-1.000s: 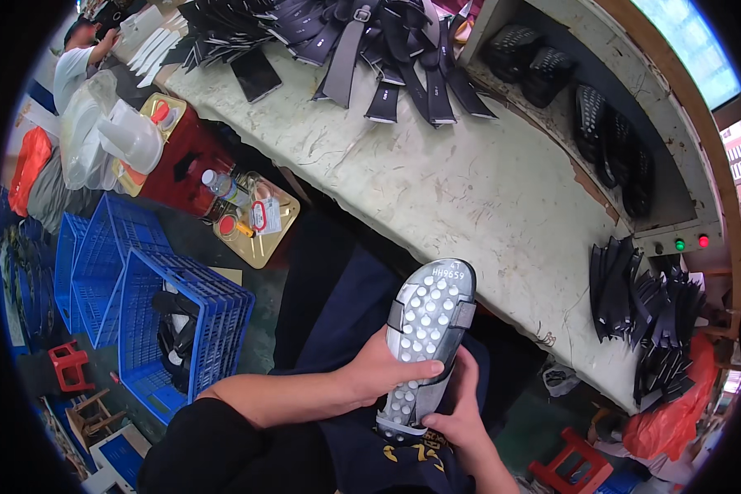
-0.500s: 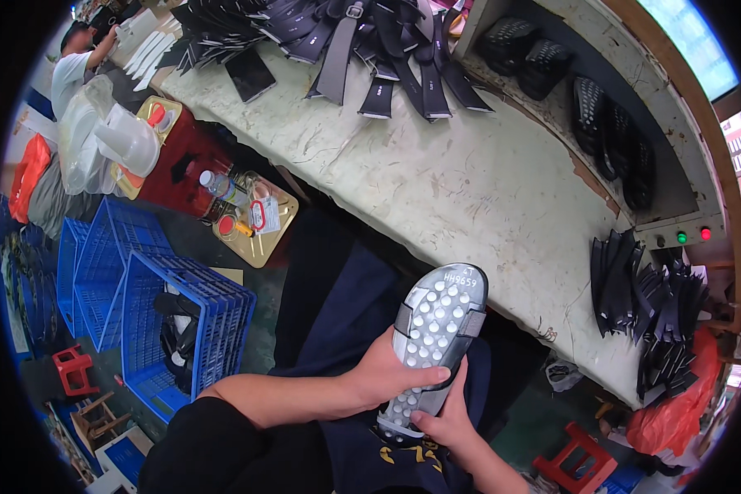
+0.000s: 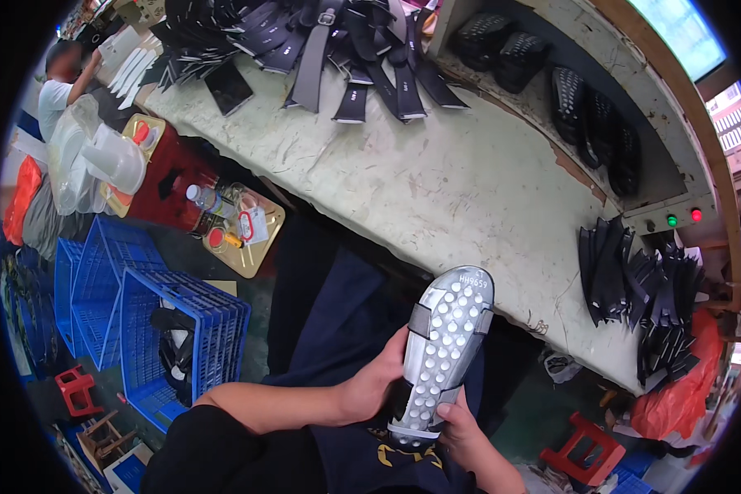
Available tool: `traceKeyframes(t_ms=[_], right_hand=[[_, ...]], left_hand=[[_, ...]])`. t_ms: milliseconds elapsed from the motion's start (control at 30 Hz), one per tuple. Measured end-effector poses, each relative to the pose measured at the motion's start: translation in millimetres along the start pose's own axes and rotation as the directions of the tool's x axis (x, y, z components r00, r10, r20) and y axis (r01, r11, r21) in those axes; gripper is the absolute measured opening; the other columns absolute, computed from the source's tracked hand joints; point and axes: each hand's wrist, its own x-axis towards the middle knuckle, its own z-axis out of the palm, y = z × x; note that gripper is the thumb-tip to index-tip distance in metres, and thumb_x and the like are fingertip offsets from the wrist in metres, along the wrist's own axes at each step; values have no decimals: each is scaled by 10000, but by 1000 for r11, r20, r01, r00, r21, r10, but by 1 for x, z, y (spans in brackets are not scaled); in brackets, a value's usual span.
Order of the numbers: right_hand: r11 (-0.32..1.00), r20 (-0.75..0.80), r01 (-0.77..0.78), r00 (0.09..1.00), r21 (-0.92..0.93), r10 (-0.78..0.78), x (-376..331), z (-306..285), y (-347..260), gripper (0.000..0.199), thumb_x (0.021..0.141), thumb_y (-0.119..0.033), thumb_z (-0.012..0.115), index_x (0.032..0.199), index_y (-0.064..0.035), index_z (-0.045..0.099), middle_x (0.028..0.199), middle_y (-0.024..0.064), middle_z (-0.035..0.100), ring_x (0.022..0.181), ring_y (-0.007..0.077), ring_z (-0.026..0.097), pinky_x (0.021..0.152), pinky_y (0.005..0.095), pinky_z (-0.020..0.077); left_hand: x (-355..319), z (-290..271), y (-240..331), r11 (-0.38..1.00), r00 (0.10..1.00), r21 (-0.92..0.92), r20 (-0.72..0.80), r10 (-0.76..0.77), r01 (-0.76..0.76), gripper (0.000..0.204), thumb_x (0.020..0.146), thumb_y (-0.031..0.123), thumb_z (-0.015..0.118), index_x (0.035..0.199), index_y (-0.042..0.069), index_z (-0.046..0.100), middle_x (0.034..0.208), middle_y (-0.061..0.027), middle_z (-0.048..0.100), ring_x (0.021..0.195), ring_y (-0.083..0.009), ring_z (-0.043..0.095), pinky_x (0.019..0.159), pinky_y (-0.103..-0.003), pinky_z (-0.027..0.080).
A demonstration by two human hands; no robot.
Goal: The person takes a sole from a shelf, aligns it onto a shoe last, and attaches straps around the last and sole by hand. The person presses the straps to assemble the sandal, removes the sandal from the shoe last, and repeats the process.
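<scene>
A grey shoe last (image 3: 446,346), its underside covered in rows of round pale spots, is held in front of me, toe end up and away from me. Dark strap ends (image 3: 421,320) wrap over both edges near the toe, and another strap piece shows near the heel. My left hand (image 3: 376,380) is closed around the last's left edge, most of its fingers hidden behind. Low on the right edge, my right hand (image 3: 463,426) grips it with the thumb on the underside near the heel.
Beyond the last runs a pale worktable (image 3: 469,189), with black straps (image 3: 281,37) heaped at its far side and more straps (image 3: 605,276) at right. A shelf unit (image 3: 675,177) holds dark lasts. Blue crates (image 3: 222,329) and red stools (image 3: 584,451) stand below; a person (image 3: 60,95) is far left.
My left thumb has come off the underside, and that hand has shifted to the last's left edge. The last has turned slightly, showing more of the left strap. The view has shifted a little.
</scene>
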Motion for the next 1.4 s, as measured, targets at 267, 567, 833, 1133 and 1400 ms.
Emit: traceKeyframes(t_ms=[267,567,833,1133,1400], right_hand=[[981,242,8,969,-196,41,4,-15,-11,1270,645,-188,796,1585,-132,-57,1583,112,218,1467,250,247,1187,393,202],[992,210,-126,969,-27,129,-6,-12,-18,1336,617,-157,852,1585,-120,-68,1590,115,190,1462,243,228,1179,387,180],[967,243,141,966,-210,-88,7,-16,-2,1311,654,-201,854,1580,-115,-70,1575,128,210,1456,253,237,1167,409,219],[884,334,345,912,-316,-236,20,-26,18,1329,669,-206,856,1547,-57,-130,1560,155,174,1450,269,211,1167,429,207],[-85,322,343,731,-936,-601,-11,25,-26,1240,622,-342,911,1529,-25,127,1524,230,233,1399,348,335,1107,448,331]], left_hand=[[-13,-49,3,624,877,698,479,-39,-353,1236,776,202,704,1502,38,-283,1633,-156,4,1525,-252,3,1214,-407,65],[-14,-51,-6,704,875,627,485,-18,-333,1295,729,167,747,1499,13,-283,1629,-190,-12,1519,-262,6,1214,-402,92],[-9,-60,-10,632,879,675,476,20,-380,1271,720,195,798,1522,19,-172,1572,-173,184,1460,-258,206,1186,-406,189],[-5,-55,2,476,879,775,478,-13,-415,1237,701,257,813,1540,-21,-53,1562,-230,200,1472,-340,211,1192,-424,211],[-17,-13,18,820,964,518,223,144,-243,1243,655,464,885,1545,24,137,1512,-160,338,1404,-344,348,1178,-457,266]])
